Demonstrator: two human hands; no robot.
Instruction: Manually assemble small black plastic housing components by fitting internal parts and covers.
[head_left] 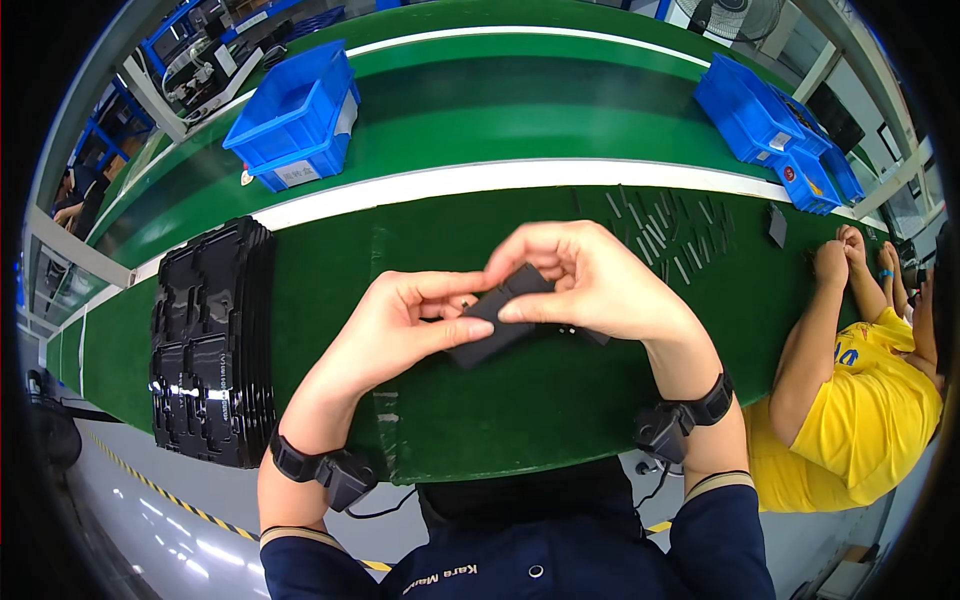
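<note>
Between both hands, over the green table (450, 430), I hold a flat black rectangular case (490, 342), tilted up toward the right. My left hand (415, 315) pinches its left end, thumb on the top face and fingers behind. My right hand (575, 275) grips the upper right end, thumb laid across it and fingers curled over the far edge. The hands are slightly blurred. Partly hidden under my right hand, another dark piece (597, 338) lies on the table with small light bits beside it.
A stack of glossy black moulded trays (205, 340) stands at left. Many thin grey strips (660, 235) and a dark flat piece (777, 227) lie at right. Blue bins (290, 115) sit on the conveyor, with more blue bins (750, 110) far right. A person in yellow (860, 400) works at right.
</note>
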